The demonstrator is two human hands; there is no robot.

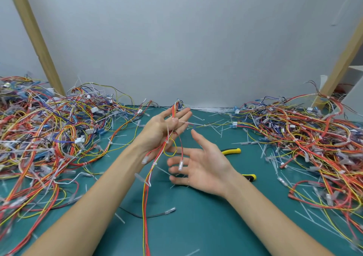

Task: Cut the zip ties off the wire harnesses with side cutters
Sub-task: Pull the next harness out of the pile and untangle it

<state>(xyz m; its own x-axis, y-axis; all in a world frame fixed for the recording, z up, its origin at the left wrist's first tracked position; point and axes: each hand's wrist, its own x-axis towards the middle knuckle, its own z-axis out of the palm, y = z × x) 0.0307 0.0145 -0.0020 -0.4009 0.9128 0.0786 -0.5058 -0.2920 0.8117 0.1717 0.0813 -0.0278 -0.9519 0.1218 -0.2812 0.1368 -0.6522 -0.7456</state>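
My left hand [160,130] is raised palm up over the green mat [196,226], its thumb pinning a red, yellow and white wire harness [146,192] against the fingers. The harness runs from the fingertips down past the wrist and hangs toward me. A white zip tie [167,141] sits on it near the heel of the palm. My right hand [204,167] is just to the right of the harness, fingers spread, holding nothing. The side cutters [231,151], with yellow and black handles, lie on the mat behind my right hand, partly hidden by it.
A big tangle of harnesses [49,130] covers the left of the mat, and another pile [306,137] covers the right. Cut zip tie pieces [273,157] litter the mat. A loose black wire [141,215] lies near me. A grey wall and two wooden posts stand behind.
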